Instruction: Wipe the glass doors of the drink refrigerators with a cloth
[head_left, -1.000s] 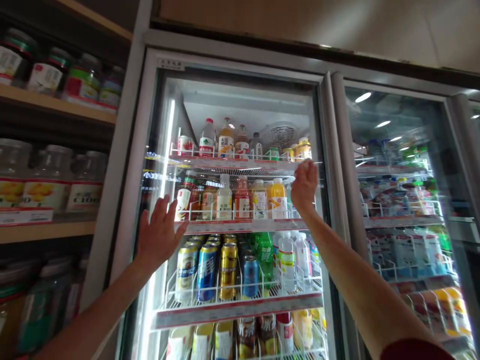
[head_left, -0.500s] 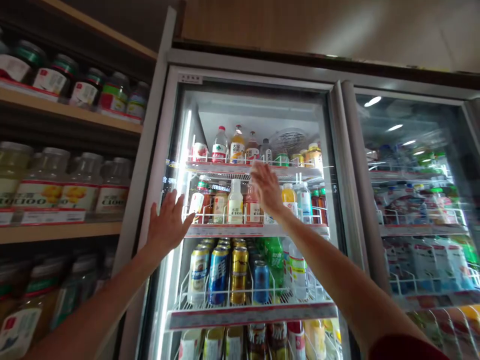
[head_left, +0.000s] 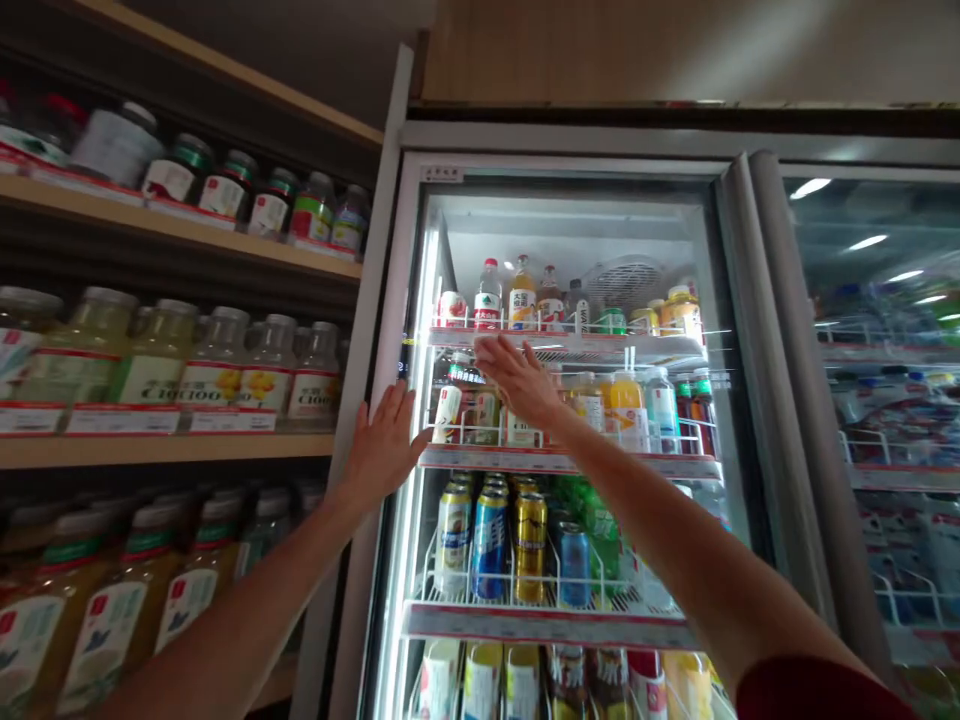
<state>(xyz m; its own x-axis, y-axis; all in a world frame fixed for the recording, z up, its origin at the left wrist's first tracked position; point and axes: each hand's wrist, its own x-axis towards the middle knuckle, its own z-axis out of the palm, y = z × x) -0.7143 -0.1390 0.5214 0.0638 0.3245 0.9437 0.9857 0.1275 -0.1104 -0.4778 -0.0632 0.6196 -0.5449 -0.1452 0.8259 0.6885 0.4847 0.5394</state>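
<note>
A glass-door drinks fridge (head_left: 416, 165) stands before me. My left hand (head_left: 386, 440) is open with its fingers spread, at the left edge of the door frame; whether it touches the frame I cannot tell. My right hand (head_left: 521, 380) is open and holds nothing. It is stretched out in front of the glass, level with the upper two shelves, and hides some bottles behind it. Above it are an orange drink bottle (head_left: 522, 297) and a red-capped water bottle (head_left: 487, 297). Below it stand a blue can (head_left: 489, 543) and a gold can (head_left: 531, 547).
To the left, a wooden shelf (head_left: 187, 450) holds rows of bottles, among them yellow drink bottles (head_left: 266, 365) and green-capped bottles (head_left: 105, 620). A second fridge door (head_left: 885, 400) is on the right. A thick grey upright frame (head_left: 787, 330) separates the two doors.
The view has turned left, showing more of the wooden shelf. My right hand has moved left across the fridge front. My left hand stays open by the door frame.
</note>
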